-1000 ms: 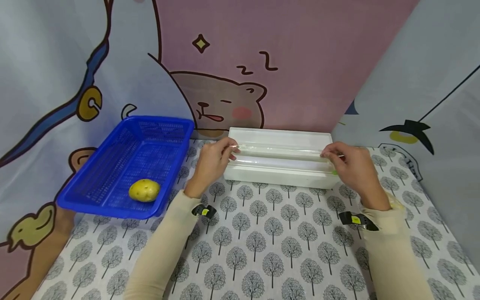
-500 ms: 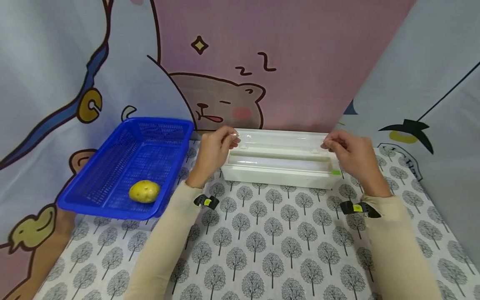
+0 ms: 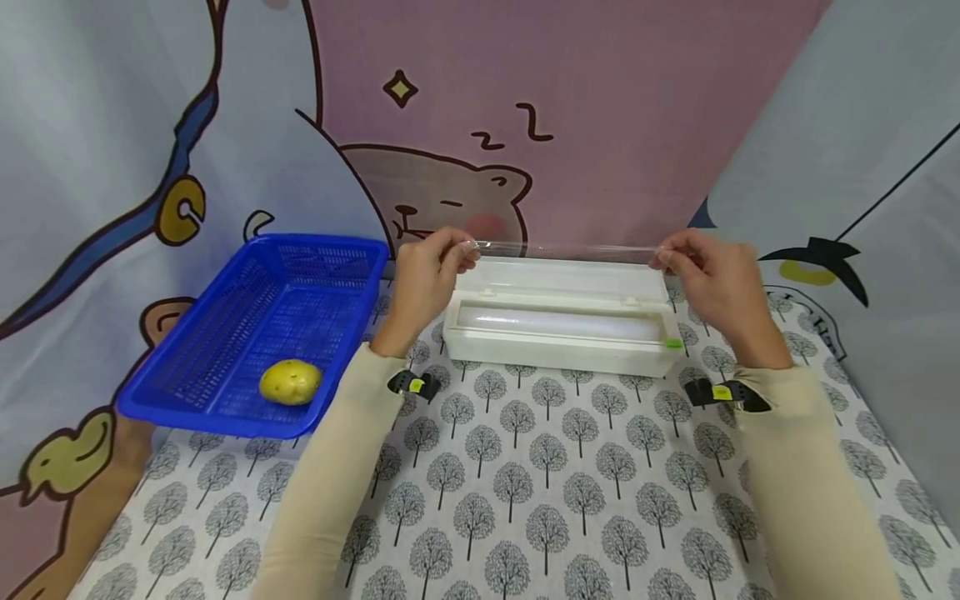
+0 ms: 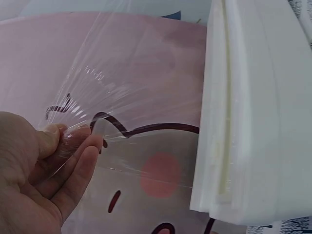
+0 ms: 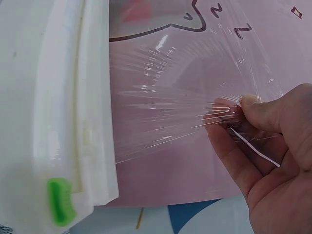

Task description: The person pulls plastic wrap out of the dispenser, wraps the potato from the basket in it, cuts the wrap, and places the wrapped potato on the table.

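Cartoon-printed fabric (image 3: pixel 615 125) is hung behind the worktop (image 3: pixel 547 467), which is covered in a tree-patterned cloth. Near its back edge a white box (image 3: pixel 562 355) is set with its lid (image 3: pixel 562 280) tipped open to the rear, a pale roll (image 3: pixel 562 322) lying inside and a green tab (image 3: pixel 673 343) at the right end of the front rim. Clear film (image 3: pixel 562 250) is stretched between the two hands, its edge held just above the lid. One corner is pinched between thumb and fingers by the left hand (image 3: pixel 429 279); the other is gripped likewise by the right hand (image 3: pixel 716 287). In both wrist views, creases are seen fanning out from each pinch.

For a clean draw, the two hands are best kept level and moved at one pace, so that the sheet is not skewed or torn at a corner. An even sideways tension should be held, since slack film is likely to cling to itself. The light-looking box may be dragged if the pull is jerked. To the left, a yellow potato (image 3: pixel 290 382) is held in a blue basket (image 3: pixel 135 406), well apart from the film.
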Demonstrator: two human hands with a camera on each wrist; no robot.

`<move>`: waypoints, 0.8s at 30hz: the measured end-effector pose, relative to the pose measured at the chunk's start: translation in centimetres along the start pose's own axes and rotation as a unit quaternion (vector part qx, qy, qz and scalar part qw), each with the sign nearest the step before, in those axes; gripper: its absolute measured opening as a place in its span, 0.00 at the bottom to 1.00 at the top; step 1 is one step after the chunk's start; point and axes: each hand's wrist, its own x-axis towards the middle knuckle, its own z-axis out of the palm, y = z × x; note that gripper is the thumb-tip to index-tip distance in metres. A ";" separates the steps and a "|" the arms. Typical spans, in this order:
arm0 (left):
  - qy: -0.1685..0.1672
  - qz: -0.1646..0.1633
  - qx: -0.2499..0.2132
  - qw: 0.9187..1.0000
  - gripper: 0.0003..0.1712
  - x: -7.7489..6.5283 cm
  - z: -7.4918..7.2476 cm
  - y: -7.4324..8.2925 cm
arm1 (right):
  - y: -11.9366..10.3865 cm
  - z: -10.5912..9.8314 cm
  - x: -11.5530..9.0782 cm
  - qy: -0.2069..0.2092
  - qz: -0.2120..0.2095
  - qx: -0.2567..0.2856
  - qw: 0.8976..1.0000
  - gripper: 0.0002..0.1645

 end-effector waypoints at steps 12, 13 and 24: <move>0.024 0.027 0.021 0.999 0.10 1.4 -1.1 1.0 | -1.3 -1.1 1.2 0.044 -0.026 0.013 0.999 0.08; 0.026 0.027 0.022 0.999 0.10 1.6 -1.2 1.1 | -1.4 -1.2 1.3 0.049 -0.030 0.015 0.998 0.08; 0.039 0.018 0.004 0.999 0.08 2.8 -2.1 2.7 | -3.2 -2.7 1.9 0.058 -0.008 0.011 0.998 0.12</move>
